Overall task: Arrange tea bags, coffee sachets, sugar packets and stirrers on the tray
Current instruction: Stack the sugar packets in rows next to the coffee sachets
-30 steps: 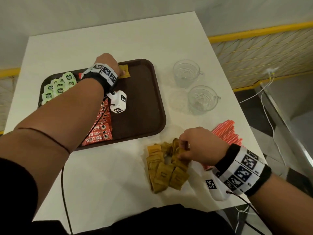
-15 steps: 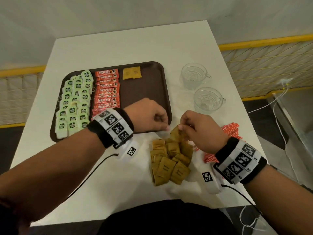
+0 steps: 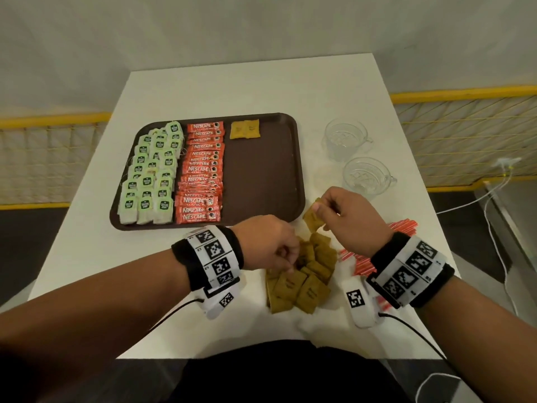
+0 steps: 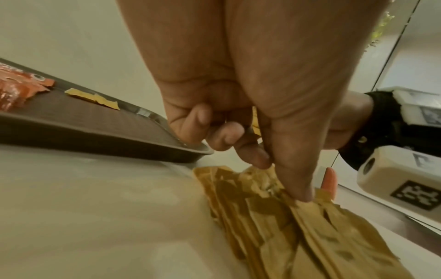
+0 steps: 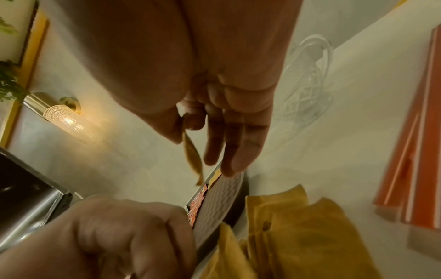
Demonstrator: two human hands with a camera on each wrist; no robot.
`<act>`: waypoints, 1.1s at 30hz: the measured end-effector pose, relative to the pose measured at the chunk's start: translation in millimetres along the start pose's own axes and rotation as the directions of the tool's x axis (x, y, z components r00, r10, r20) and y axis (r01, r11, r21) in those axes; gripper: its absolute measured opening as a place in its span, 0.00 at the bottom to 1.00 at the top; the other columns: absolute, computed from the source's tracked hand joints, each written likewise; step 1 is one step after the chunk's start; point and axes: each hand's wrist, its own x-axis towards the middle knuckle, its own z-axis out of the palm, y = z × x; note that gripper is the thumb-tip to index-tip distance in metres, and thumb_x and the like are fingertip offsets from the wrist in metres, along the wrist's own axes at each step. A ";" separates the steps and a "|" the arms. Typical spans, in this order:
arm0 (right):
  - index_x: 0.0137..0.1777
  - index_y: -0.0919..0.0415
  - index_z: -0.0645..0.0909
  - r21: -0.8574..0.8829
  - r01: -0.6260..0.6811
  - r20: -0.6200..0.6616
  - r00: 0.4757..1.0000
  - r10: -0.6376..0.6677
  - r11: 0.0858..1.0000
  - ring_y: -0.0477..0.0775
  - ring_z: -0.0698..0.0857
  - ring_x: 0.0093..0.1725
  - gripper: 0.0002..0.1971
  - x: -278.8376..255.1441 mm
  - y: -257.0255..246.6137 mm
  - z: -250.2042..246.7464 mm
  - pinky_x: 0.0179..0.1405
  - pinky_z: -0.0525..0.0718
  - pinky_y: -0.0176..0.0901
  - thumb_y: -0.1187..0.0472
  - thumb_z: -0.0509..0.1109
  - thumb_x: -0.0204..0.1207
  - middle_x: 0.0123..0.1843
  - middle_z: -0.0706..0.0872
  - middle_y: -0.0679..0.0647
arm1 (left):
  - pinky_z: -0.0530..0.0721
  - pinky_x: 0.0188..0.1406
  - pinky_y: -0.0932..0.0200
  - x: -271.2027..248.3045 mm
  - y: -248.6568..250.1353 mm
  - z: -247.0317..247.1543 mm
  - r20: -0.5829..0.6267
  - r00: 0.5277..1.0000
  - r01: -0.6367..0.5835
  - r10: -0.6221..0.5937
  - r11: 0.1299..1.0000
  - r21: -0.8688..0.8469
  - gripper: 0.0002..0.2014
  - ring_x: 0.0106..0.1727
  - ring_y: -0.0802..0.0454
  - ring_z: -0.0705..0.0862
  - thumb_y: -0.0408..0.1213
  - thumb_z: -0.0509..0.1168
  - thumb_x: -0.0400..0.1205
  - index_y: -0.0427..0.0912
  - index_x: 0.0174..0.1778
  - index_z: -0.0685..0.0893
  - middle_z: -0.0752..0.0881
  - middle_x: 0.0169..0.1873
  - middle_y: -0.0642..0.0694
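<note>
Pinching one mustard-yellow paper sugar packet [image 3: 313,219] above the heap of yellow sugar packets [image 3: 299,279] – right hand [image 3: 353,221] grasping it, left hand [image 3: 268,242] curling onto the heap, beside the brown plastic tray [image 3: 263,175] – tea bags and coffee sachets lying in rows.

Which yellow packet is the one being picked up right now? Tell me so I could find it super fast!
Start at the brown tray on the white table and go to its near right corner. Just past it, the right hand pinches one mustard-yellow sugar packet up in the air. All the other loose yellow packets lie in a heap on the table below it, where the left hand is reaching.
</note>
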 end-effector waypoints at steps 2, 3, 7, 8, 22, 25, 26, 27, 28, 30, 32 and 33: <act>0.42 0.62 0.78 0.084 0.003 0.013 1.000 -0.004 0.996 0.49 0.88 0.40 0.12 0.8 -2.7 0.3 0.44 0.86 0.51 0.55 0.64 0.83 0.40 0.89 0.47 | 0.84 0.45 0.52 -0.7 -1.5 -1.3 0.017 1.000 0.009 -0.009 1.000 0.014 0.09 0.43 0.60 0.79 0.54 0.73 0.75 0.55 0.47 0.87 0.82 0.44 0.58; 0.43 0.65 0.79 0.123 -0.001 0.020 1.000 -0.001 0.992 0.45 0.88 0.40 0.12 1.1 -4.6 0.3 0.44 0.85 0.47 0.58 0.63 0.84 0.41 0.90 0.44 | 0.84 0.45 0.53 -0.7 -0.2 -0.5 0.045 0.999 0.008 -0.010 0.999 0.045 0.13 0.45 0.59 0.79 0.58 0.72 0.75 0.57 0.51 0.86 0.81 0.47 0.58; 0.41 0.64 0.75 0.199 -0.019 0.021 1.000 0.015 0.980 0.46 0.88 0.39 0.10 2.9 -8.0 2.3 0.46 0.88 0.52 0.62 0.61 0.84 0.37 0.91 0.50 | 0.82 0.46 0.54 2.0 6.4 13.0 0.130 0.992 -0.013 -0.007 0.988 0.156 0.24 0.52 0.53 0.78 0.63 0.72 0.72 0.57 0.61 0.83 0.77 0.55 0.54; 0.40 0.63 0.74 0.204 -0.027 0.016 1.000 0.024 0.979 0.49 0.88 0.38 0.10 3.6 -8.7 2.8 0.48 0.89 0.57 0.61 0.62 0.84 0.36 0.90 0.52 | 0.82 0.47 0.54 2.5 6.6 15.0 0.133 0.991 -0.023 0.002 0.987 0.158 0.23 0.52 0.52 0.78 0.61 0.72 0.73 0.56 0.61 0.84 0.77 0.55 0.53; 0.44 0.55 0.86 0.131 0.106 0.272 0.952 -0.139 0.986 0.39 0.73 0.27 0.04 17.2 -17.8 11.6 0.31 0.71 0.31 0.57 0.77 0.74 0.24 0.77 0.37 | 0.74 0.33 0.76 -14.7 -29.0 -37.2 -0.448 0.877 0.001 -0.175 0.933 -0.361 0.05 0.33 0.64 0.83 0.41 0.75 0.77 0.52 0.48 0.91 0.88 0.33 0.58; 0.43 0.57 0.86 0.141 0.138 0.177 0.971 -0.162 0.980 0.41 0.75 0.28 0.07 27.0 -24.1 16.3 0.31 0.74 0.39 0.55 0.76 0.76 0.28 0.80 0.48 | 0.83 0.37 0.65 -15.2 -34.9 -39.5 -0.476 0.842 -0.012 -0.253 0.874 -0.486 0.07 0.37 0.60 0.86 0.42 0.76 0.77 0.51 0.50 0.90 0.90 0.37 0.54; 0.43 0.57 0.86 0.142 0.141 0.147 0.976 -0.162 0.980 0.43 0.76 0.29 0.08 30.0 -26.3 17.3 0.31 0.74 0.41 0.53 0.75 0.77 0.29 0.82 0.52 | 0.85 0.40 0.61 -15.5 -37.6 -40.1 -0.464 0.842 -0.010 -0.275 0.853 -0.522 0.09 0.39 0.59 0.87 0.43 0.76 0.77 0.50 0.51 0.90 0.91 0.39 0.54; 0.43 0.56 0.85 0.142 0.141 0.126 0.979 -0.160 0.980 0.43 0.76 0.29 0.08 33.1 -28.0 18.1 0.31 0.75 0.41 0.52 0.74 0.77 0.30 0.82 0.53 | 0.88 0.43 0.56 -15.9 -40.0 -41.5 -0.448 0.845 -0.003 -0.290 0.837 -0.548 0.10 0.42 0.58 0.88 0.43 0.76 0.76 0.50 0.53 0.90 0.91 0.41 0.55; 0.44 0.56 0.85 0.137 0.140 0.114 0.981 -0.156 0.981 0.43 0.76 0.30 0.07 35.9 -29.7 18.8 0.31 0.74 0.40 0.52 0.74 0.78 0.31 0.82 0.52 | 0.88 0.47 0.52 -16.0 -42.7 -43.3 -0.437 0.848 0.008 -0.301 0.831 -0.556 0.10 0.44 0.57 0.89 0.42 0.76 0.77 0.49 0.54 0.90 0.91 0.43 0.55; 0.47 0.55 0.84 0.117 0.119 0.091 0.987 -0.130 0.986 0.42 0.75 0.30 0.05 40.7 -32.0 20.4 0.32 0.74 0.39 0.55 0.72 0.79 0.31 0.81 0.48 | 0.88 0.50 0.50 -14.7 -50.2 -49.0 -0.437 0.844 0.036 -0.312 0.845 -0.533 0.09 0.46 0.58 0.89 0.42 0.74 0.78 0.49 0.54 0.90 0.92 0.45 0.55; 0.53 0.57 0.77 0.146 0.053 0.091 0.994 -0.067 0.988 0.43 0.74 0.30 0.06 43.3 -34.4 21.1 0.35 0.75 0.39 0.61 0.70 0.79 0.33 0.78 0.47 | 0.87 0.53 0.51 -8.1 -65.6 -60.3 -0.455 0.805 0.115 -0.381 0.852 -0.510 0.09 0.47 0.59 0.89 0.43 0.73 0.79 0.49 0.53 0.90 0.91 0.45 0.55; 0.54 0.58 0.72 0.197 0.013 0.103 0.994 -0.033 0.980 0.46 0.73 0.31 0.08 43.4 -35.8 21.0 0.37 0.74 0.42 0.66 0.68 0.79 0.33 0.76 0.50 | 0.87 0.55 0.52 -2.6 -78.7 -67.4 -0.466 0.762 0.184 -0.450 0.840 -0.510 0.09 0.47 0.58 0.88 0.44 0.74 0.79 0.49 0.53 0.90 0.90 0.44 0.55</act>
